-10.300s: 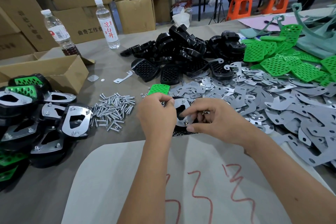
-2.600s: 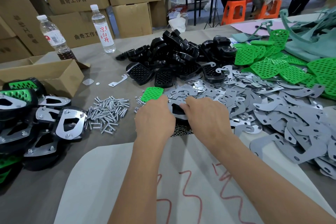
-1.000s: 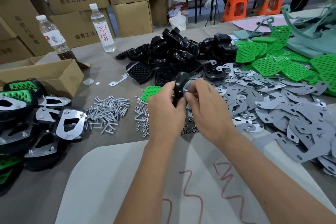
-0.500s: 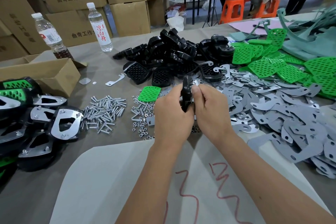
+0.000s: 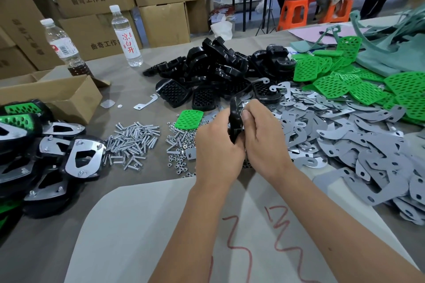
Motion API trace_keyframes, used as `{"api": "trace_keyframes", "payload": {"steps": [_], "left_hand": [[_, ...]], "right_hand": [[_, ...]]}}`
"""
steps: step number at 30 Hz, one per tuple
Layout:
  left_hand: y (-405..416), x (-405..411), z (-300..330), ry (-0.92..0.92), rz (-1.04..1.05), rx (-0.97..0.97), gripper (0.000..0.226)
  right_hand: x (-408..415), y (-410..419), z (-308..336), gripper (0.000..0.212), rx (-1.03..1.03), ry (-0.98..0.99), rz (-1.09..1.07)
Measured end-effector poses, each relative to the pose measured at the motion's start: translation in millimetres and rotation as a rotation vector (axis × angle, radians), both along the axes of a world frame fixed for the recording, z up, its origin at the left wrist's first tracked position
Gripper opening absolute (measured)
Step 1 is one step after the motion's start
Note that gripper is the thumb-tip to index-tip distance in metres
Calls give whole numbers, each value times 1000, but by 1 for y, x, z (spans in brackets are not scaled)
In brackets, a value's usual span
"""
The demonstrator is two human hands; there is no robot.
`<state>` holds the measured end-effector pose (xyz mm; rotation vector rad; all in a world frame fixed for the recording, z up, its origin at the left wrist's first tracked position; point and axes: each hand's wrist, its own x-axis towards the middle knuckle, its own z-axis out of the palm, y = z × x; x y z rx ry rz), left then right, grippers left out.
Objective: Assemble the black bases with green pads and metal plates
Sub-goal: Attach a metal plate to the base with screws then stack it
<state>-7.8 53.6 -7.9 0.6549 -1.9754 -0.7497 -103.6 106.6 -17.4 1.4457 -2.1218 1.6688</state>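
Above the worktop [image 5: 142, 80], both hands meet around one black base [image 5: 235, 119] held on edge. Left hand [image 5: 217, 149] grips its lower part with curled fingers; right hand [image 5: 262, 138] pinches its upper edge.

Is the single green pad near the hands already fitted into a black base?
No, the green pad lies loose on the table beside the nuts, while both hands hold a black base on edge.

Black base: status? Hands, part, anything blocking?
Left hand and right hand both grip black base, held on edge above table. Single green pad lies beside. Nothing blocking.
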Motion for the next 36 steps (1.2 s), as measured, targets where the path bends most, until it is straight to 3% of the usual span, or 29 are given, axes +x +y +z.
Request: {"api": "trace_keyframes", "payload": {"steps": [3,6,9,11,14,16,19,27,36], "left_hand": [[0,1,0,-19,9,-72,8],[1,-1,1,-36,19,-148,24],[2,-1,2,-6,38,-65,32],[-1,0,3,100,93,153,28],[-16,4,1,257,167,513,22],[-24,9,0,313,161,667,24],[-27,13,1,368,156,798,25],[-29,15,3,442,165,896,24],[-31,15,0,380,179,806,22]], "right_hand": [[2,0,5,34,-44,-23,-43],[6,-1,5,44,-56,-181,-93],[3,4,5,56,-20,-277,-48],[-2,10,7,53,56,-147,6],[-10,14,6,26,235,100,124],[-11,12,3,13,304,183,212],[-8,10,1,14,359,251,204],[1,5,-3,21,474,416,58],[12,5,-4,26,496,481,-30]]}}
